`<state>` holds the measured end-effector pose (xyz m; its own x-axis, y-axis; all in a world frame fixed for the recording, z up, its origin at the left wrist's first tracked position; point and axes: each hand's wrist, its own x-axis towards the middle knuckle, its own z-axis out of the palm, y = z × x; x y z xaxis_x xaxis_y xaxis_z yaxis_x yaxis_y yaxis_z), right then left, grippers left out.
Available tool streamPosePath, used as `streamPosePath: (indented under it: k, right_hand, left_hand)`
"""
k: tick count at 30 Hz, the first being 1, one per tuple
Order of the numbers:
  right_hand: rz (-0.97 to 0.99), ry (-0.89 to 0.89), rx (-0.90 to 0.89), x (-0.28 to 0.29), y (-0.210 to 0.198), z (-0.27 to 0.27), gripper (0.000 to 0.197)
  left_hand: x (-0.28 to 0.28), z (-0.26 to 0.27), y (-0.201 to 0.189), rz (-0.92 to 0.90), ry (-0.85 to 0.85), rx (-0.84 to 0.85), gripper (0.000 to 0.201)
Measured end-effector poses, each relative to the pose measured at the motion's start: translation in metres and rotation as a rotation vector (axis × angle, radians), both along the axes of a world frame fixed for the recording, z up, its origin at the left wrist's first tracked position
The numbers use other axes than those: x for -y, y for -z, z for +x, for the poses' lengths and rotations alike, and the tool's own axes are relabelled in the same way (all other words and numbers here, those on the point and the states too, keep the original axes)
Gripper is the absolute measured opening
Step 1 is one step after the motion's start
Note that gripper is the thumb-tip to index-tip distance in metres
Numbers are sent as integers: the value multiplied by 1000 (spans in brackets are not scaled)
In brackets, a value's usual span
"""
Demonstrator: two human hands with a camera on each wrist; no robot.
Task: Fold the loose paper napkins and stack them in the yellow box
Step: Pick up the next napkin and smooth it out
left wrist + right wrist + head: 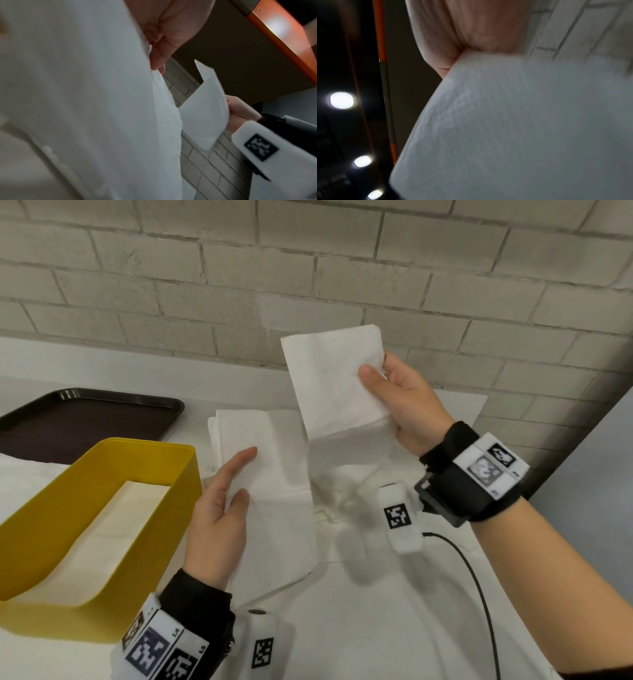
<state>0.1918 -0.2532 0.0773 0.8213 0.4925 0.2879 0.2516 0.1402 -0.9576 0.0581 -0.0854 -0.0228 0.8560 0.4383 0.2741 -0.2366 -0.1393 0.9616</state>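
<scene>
My right hand (376, 371) pinches the right edge of a white folded napkin (335, 385) and holds it raised before the brick wall, thumb on the front. It fills the right wrist view as napkin (505, 121). My left hand (245, 477) pinches a second white napkin panel (274, 446) between thumb and index finger, lower and to the left. The two panels meet near the middle; I cannot tell if they are one sheet. The yellow box (164, 529) stands at the left, beside my left hand, with a folded napkin (113, 529) lying flat inside.
More loose white napkins (342, 484) lie crumpled on the white table under my hands. A dark brown tray (85, 419) sits behind the box. A black cable (479, 583) runs down from my right wrist. The brick wall (308, 268) closes the far side.
</scene>
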Motion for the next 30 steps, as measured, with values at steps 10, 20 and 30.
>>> streamPosePath:
  k: [10,20,30]
  right_hand:
    - [130,-107,-172,-3,2,-27,23]
    - [-113,25,-184,-35,42,-37,37]
    - [-246,-43,-106,-44,56,-42,24]
  left_hand:
    - [9,0,-10,-13,68,124,49]
    - [24,-5,-20,-244,99,93,27]
    - [15,-1,-8,-178,28,92,29]
